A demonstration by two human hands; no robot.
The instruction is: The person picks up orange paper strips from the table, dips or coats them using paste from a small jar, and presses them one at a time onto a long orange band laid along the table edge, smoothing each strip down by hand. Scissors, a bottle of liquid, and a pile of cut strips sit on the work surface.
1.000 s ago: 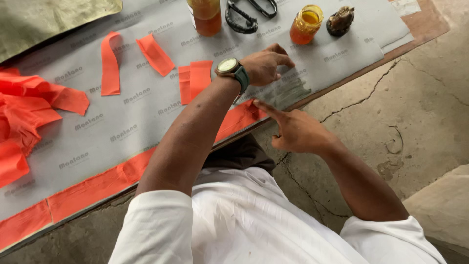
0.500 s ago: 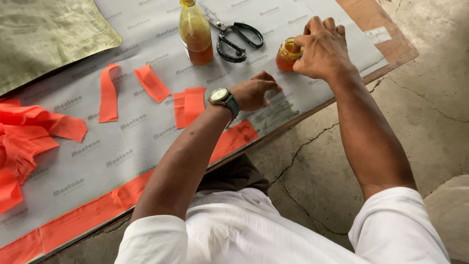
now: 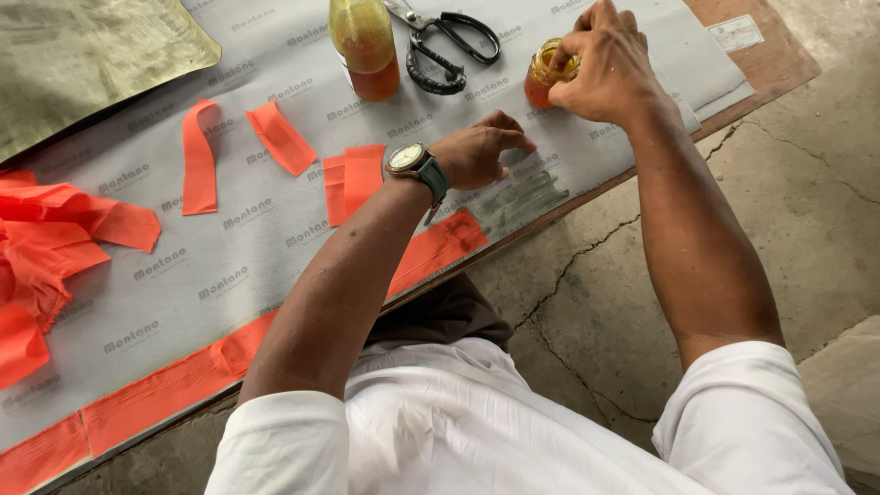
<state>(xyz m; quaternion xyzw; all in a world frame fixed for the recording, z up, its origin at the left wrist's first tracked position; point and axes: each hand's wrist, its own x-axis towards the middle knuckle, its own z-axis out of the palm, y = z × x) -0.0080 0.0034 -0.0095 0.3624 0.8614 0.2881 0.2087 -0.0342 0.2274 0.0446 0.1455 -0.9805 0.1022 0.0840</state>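
On the far right of the grey sheet (image 3: 275,266) covering the worktop, right hand (image 3: 610,69) is curled over the small jar (image 3: 543,78) of orange liquid, fingers closed on its mouth, jar upright. Left hand (image 3: 477,151), with a wristwatch (image 3: 412,160), rests fingertips-down on the sheet just nearer, fingers loosely bent, holding nothing, beside a dark smear (image 3: 522,197). Black scissors (image 3: 449,46) and a bottle (image 3: 365,46) sit left of the jar; orange strips (image 3: 275,137) lie further left and along the near edge.
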